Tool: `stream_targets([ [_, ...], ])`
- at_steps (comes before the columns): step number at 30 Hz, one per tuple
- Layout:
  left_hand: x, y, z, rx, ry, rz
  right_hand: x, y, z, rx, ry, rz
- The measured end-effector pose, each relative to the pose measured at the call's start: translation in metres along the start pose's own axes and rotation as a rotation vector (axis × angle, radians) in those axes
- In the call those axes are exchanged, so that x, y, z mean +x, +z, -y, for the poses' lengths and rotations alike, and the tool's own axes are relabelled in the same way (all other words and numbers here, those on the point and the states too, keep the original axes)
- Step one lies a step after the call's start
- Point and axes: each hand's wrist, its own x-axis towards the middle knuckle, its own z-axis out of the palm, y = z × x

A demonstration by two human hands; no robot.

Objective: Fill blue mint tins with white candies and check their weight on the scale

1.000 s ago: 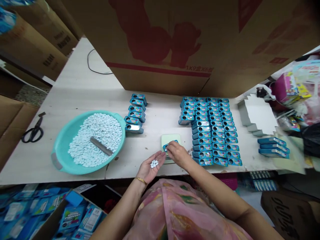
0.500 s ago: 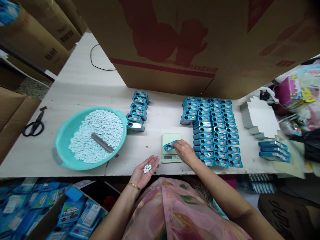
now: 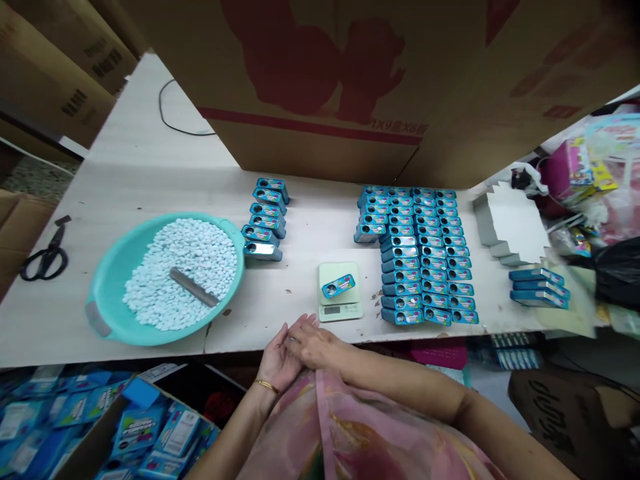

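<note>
Turquoise bowl (image 3: 103,287) with white sweets (image 3: 200,250) stands at L side of the table (image 3: 320,220), prob. so that it is easy to reach; a grey scoop (image 3: 194,287) lies on the sweets, within reach too. One tin (image 3: 339,285) lies flat on the pale scale (image 3: 351,309), a bit turned, its dark round spot facing up. The tin does not cover the display (image 3: 331,309), apparently so the figure can be read w/o moving anything; the figure itself is too small to tell. Neither hand touches this tin. The L hand (image 3: 277,363) is palm up, just in front of the table edge, and the R hand (image 3: 316,347) lies over it, fingers bent onto the palm. The hands are together, approx. like a lid on a cup, so one cannot tell if smth. is held btw. them. Such a shape would help to stop small pieces rolling off. On the R, columns of tins (image 3: 424,259) stand close together, prob. to save space & make counting simple.
</note>
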Motion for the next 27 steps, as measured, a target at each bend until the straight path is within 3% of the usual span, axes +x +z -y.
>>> stream_targets([
  [5, -0.004, -0.011, 0.001, 0.012, -0.056, -0.032, -0.005, -0.001, -0.006, 0.000, -0.020, 0.011],
  [10, -0.003, -0.001, 0.001, 0.030, -0.097, -0.088, -0.010, -0.009, -0.013, 0.074, -0.036, 0.015],
  [17, 0.005, 0.022, 0.002, 0.010, -0.063, -0.066, -0.023, -0.036, -0.043, 0.352, 0.126, -0.195],
  [20, 0.007, 0.026, -0.001, 0.052, -0.043, -0.060, -0.027, -0.046, -0.066, 0.289, 0.262, -0.274],
  [25, 0.006, 0.023, -0.008, 0.063, 0.002, -0.084, -0.025, -0.049, -0.091, 0.089, 0.368, -0.162],
  [27, 0.005, 0.021, -0.010, 0.061, 0.011, -0.086, -0.025, -0.048, -0.092, 0.102, 0.380, -0.182],
])
